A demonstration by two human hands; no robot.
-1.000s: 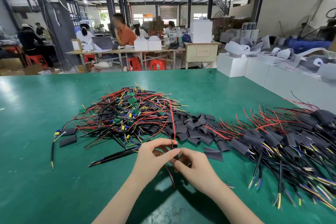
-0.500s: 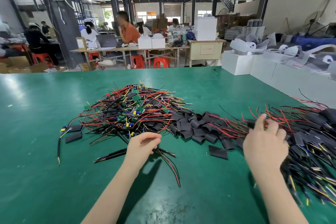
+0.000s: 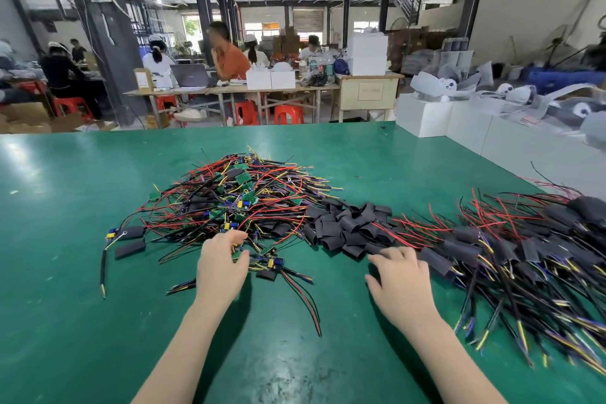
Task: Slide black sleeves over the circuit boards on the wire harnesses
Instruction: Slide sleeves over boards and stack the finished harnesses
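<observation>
Table (image 3: pixel 82 321): green, glossy, fills lower half of frame
Left hand (image 3: pixel 220 264): lower centre, fingers curled down onto near edge of unsleeved pile, thumb and fingertips closing round a small green board (image 3: pixel 237 254); firm pinch or mere touch, cannot tell
Right hand (image 3: pixel 401 275): right of centre, fingers spread and relaxed, tips reaching toward loose sleeves, nothing visibly held
Near harness (image 3: pixel 273 264): just right of left hand, bare board with blue part, red and black leads trailing toward lower centre
Loose black sleeves (image 3: pixel 347 226): heap at centre, between the two wire piles, just beyond right hand
Sleeve handling: likely feather-light, soft, flattened tube; best pinched at one end and squeezed open at the mouth
Board handling: likely light, stiff, edges and solder points prone to snag; best held by board edges or by wires close to board, not by thin lead ends
Unsleeved pile (image 3: pixel 236 197): centre, tangled red, black, yellow wires with green boards; tugging probably drags neighbours
Sleeved pile (image 3: pixel 511 252): right side, boards already covered
Beyond: people seated at far benches, upper left; white boxes (image 3: pixel 423 115) upper right
</observation>
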